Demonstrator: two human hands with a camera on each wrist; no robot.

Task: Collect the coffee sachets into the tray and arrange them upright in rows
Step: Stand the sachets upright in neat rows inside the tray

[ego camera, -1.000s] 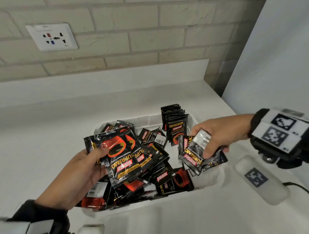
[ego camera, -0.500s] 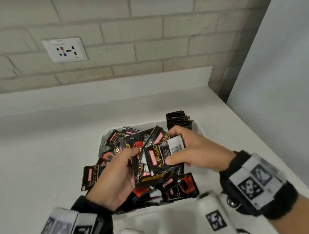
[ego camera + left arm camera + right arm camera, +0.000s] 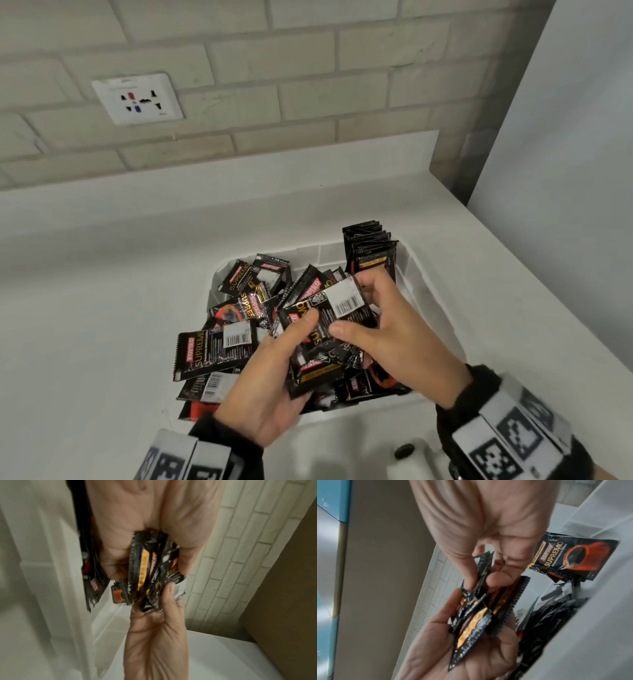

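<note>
Both hands grip one bundle of sachets [image 3: 322, 342] above the tray [image 3: 428, 294]: left hand [image 3: 270, 387] cups it from below, right hand [image 3: 394, 329] pinches its top (barcode side up). Tray sits on the white counter [image 3: 85, 308], full of loose sachets [image 3: 219, 346] lying flat. Upright row [image 3: 371, 246] stands in its far right corner. Wall socket [image 3: 137, 99] behind.

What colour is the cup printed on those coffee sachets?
Red, on a black wrapper; clearest in the right wrist view, on the upright coffee sachet standing in the tray.
</note>
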